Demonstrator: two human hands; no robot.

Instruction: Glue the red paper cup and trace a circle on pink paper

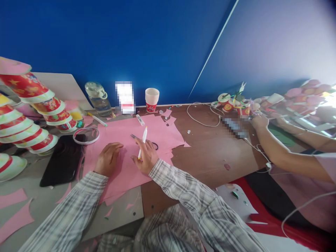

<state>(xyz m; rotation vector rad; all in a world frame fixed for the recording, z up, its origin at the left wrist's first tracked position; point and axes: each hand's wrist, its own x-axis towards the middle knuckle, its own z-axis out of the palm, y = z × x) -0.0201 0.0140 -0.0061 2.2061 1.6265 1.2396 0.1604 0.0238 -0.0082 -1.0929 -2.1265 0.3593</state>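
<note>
My right hand (147, 156) is closed around a white marker (143, 140) with yellow ends, held nearly upright over a large sheet of pink paper (126, 127). Behind that hand lies a pair of scissors (156, 145) on the paper. Its dark handle loop and blade tip show; the rest is hidden. My left hand (109, 159) rests on the pink paper with its fingers loosely stretched out, holding nothing. Beyond both hands a white glue stick (140, 120) lies on the sheet.
Stacked red paper cups (43, 101), a black phone (64, 159), a tape roll (86, 135) and a water bottle (98, 99) stand or lie at left. White cups (152, 99) stand at the wall. At right, another person's hands (259, 123) work near a cable (203, 124).
</note>
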